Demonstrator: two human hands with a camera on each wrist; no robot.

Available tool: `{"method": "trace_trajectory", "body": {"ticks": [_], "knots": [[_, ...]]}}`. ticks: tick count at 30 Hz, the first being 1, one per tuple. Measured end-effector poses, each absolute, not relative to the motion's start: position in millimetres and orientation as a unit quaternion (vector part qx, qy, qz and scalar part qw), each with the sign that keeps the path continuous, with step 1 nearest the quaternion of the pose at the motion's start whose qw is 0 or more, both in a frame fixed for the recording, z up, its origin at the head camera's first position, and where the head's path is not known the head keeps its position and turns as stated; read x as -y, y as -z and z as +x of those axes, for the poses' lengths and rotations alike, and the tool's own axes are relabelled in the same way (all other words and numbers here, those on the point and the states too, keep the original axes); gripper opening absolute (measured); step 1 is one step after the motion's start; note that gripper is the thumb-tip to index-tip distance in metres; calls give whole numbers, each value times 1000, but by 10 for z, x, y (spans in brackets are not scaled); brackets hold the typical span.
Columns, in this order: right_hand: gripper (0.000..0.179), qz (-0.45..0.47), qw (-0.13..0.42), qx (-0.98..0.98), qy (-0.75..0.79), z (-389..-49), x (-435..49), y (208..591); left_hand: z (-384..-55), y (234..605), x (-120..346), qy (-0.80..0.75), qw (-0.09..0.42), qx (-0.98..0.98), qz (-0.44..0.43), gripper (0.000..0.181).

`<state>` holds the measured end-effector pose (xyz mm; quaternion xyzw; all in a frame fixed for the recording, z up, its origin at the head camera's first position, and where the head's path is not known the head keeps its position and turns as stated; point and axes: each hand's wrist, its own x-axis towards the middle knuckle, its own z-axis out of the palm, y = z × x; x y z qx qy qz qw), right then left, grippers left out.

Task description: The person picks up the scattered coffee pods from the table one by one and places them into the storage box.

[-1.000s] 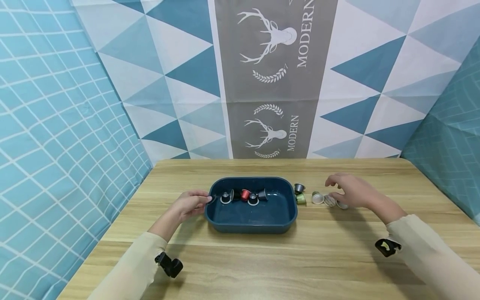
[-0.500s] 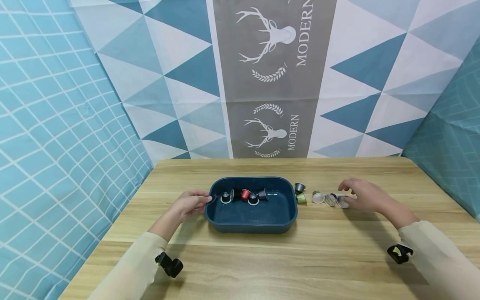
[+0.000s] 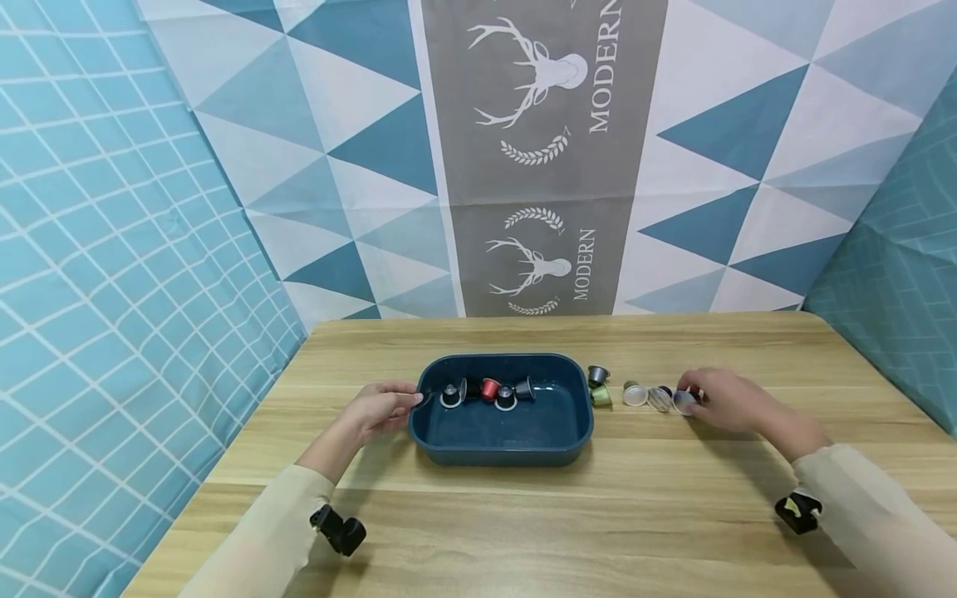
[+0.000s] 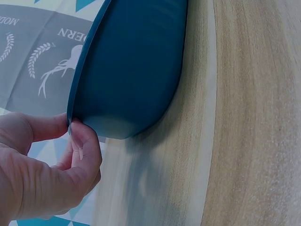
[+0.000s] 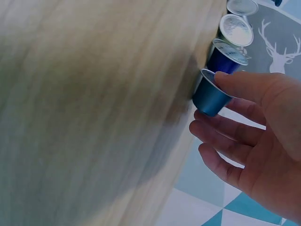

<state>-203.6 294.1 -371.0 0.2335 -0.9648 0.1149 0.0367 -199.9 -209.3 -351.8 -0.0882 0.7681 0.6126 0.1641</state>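
Left hand (image 4: 44,172) pinching the tray (image 3: 501,456) by its rim, right hand (image 5: 277,155) pinching a teal capsule (image 5: 210,98) beside a blue capsule (image 5: 222,62), red capsule (image 3: 489,389) among dark capsules (image 3: 505,394), apparently four, inside the tray

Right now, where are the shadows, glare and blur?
Head: a glint in the blue tray, soft shadows on the table; left wrist: soft shadow beside the tray; right wrist: broad shadow across the blurred table, bright sheen on a capsule lid.

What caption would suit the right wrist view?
A right hand pinches a teal-blue capsule, with other capsules lined up beyond it on a wooden table.
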Motion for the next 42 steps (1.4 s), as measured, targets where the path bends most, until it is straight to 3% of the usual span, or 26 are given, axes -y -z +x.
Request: {"method": "trace_trajectory", "body": {"ticks": [17,42], "knots": [[15,275,80,952,-110,-2058,-2980,3774,-2009,3502,2088,-616,163,-766,-84,42],[19,268,96,953,-106,-1987,-2918,3571,-1987,3524,2090,-612,159,-770,-88,41]]}}
